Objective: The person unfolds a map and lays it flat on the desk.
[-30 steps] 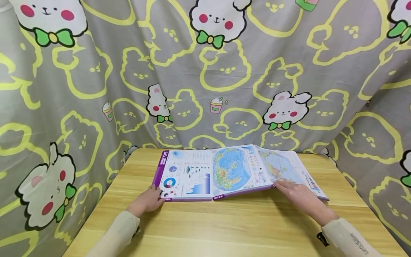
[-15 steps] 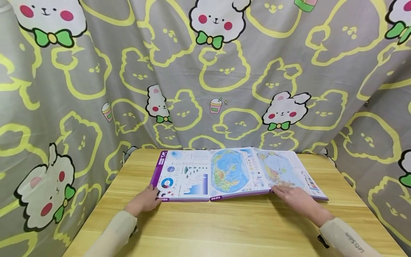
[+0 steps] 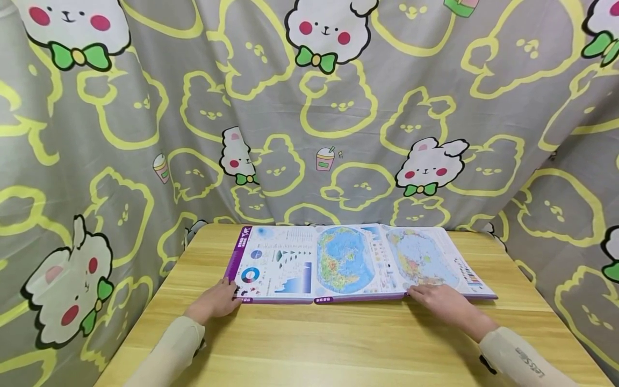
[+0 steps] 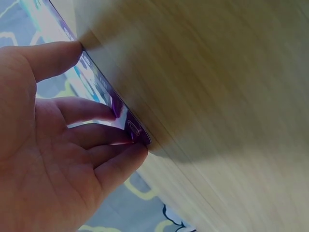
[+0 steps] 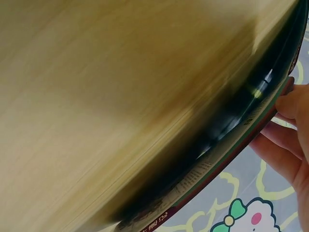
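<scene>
A wide folding map is spread along the back of the table, with a chart panel at left and two world-map panels to its right. My left hand rests its fingers on the front left corner, by the purple border; in the left wrist view the fingertips touch the corner and the thumb meets the edge. My right hand pinches the front edge at the fold between the two map panels. Seen from the right wrist, the edge bows above the wood beside the thumb.
The wooden table extends in front of the map. A grey curtain with yellow outlines and white rabbits hangs behind and along both sides, close to the map's back edge.
The raised fold under my right hand has come down, so the two map panels lie flatter. Both hands have shifted slightly left, still at the map's edge.
</scene>
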{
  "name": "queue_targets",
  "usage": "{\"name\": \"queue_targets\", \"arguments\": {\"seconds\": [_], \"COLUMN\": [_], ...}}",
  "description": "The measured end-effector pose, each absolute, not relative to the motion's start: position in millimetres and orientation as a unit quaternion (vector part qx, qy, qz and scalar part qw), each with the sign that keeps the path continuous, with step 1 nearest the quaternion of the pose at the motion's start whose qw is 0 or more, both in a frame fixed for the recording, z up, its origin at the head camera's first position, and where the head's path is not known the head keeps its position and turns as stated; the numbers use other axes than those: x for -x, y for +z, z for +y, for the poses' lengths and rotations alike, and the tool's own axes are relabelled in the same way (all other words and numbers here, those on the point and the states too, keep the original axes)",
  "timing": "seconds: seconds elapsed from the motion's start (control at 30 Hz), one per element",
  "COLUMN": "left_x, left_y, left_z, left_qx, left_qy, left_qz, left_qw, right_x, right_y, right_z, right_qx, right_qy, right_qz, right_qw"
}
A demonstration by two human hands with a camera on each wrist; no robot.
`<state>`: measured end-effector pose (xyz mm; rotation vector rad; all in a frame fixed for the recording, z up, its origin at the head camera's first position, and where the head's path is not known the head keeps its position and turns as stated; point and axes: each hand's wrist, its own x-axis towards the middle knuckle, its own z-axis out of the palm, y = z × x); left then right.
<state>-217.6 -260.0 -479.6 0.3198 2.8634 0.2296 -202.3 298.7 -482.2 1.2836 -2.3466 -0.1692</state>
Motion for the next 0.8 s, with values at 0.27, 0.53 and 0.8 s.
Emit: {"name": "queue_targets", "arguments": {"seconds": [0.27,0.53,0.8], "left_x": [220.0,220.9,220.3], "left_y": [-481.3,-479.5,-480.6], "left_z": [-262.2,-263.9,-263.6], "left_qx": [-0.105,-0.108,-0.108], "left_qy": [0.085,0.084,0.086], "left_qz": [0.983,0.982,0.982], "left_qw": [0.127,0.128,0.128], "right_x": [203.0,206.9,209.5], "right_y": [-481.5,-482.6,-489.8], "right_z": [293.0,287.5,286.3], "right_qx": [-0.455,-0.457,-0.460], "right_qy": [-0.083,-0.105,-0.088], "right_qz": [-0.868,-0.873,-0.874], "right_qw": [0.181,0.133,0.130]}}
